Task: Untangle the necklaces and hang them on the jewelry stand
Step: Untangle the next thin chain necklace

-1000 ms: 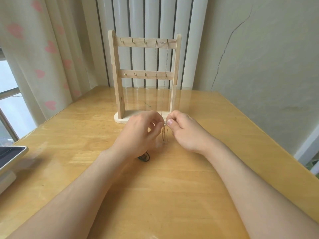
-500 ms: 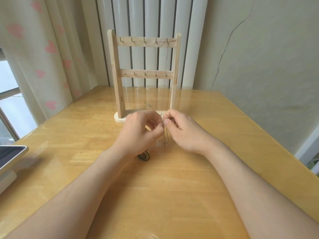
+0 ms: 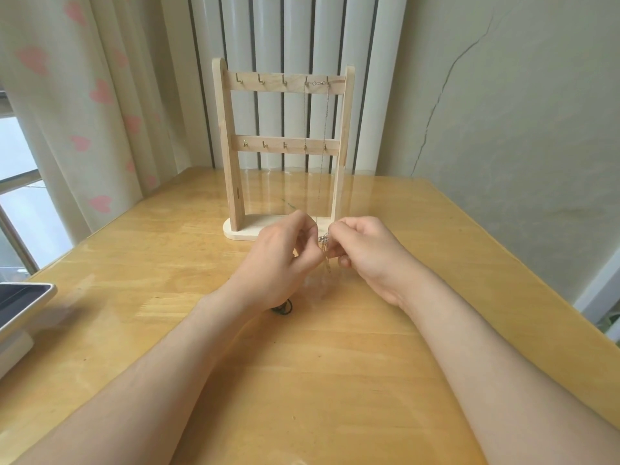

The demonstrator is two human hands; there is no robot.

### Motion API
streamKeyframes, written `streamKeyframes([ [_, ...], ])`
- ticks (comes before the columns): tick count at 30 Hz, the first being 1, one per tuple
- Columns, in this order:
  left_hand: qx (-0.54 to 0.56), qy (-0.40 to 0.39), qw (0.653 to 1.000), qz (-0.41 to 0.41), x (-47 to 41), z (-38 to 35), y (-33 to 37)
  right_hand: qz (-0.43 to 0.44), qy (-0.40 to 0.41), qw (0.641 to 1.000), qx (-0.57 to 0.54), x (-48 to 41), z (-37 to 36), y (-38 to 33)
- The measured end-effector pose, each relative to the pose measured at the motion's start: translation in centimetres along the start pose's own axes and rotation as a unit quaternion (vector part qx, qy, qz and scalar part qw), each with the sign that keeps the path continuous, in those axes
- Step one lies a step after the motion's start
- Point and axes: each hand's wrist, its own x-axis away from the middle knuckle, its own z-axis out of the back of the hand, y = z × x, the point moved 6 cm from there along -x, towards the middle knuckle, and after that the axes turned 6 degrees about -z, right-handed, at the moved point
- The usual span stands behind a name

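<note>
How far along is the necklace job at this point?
Done: one silver chain hangs across the stand's two top right hooks. In hand: left hand and right hand pinch a silver tangle. Left: a dark cord necklace lies on the table by the left wrist; three top hooks are bare.

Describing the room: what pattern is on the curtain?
Pink hearts on the cream curtain, clearest in the head view.

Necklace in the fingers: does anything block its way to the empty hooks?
Nothing visible does. The left hand and right hand pinch the necklace before the stand; its three top-left hooks are bare, with open air between.
</note>
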Motion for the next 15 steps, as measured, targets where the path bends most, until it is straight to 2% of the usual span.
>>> streamKeyframes([
  [6,0.074,0.017,0.996,0.051,0.1,0.4,0.3,0.06,0.102,0.992,-0.054,1.2,0.0,-0.9],
  [9,0.101,0.032,0.991,0.076,0.0,0.6,0.0,0.054,0.076,0.994,-0.064,1.0,0.1,-1.0],
  [15,0.103,0.046,0.99,0.086,0.0,0.9,-0.2,0.069,0.037,0.995,0.056,1.0,0.0,-1.2],
])
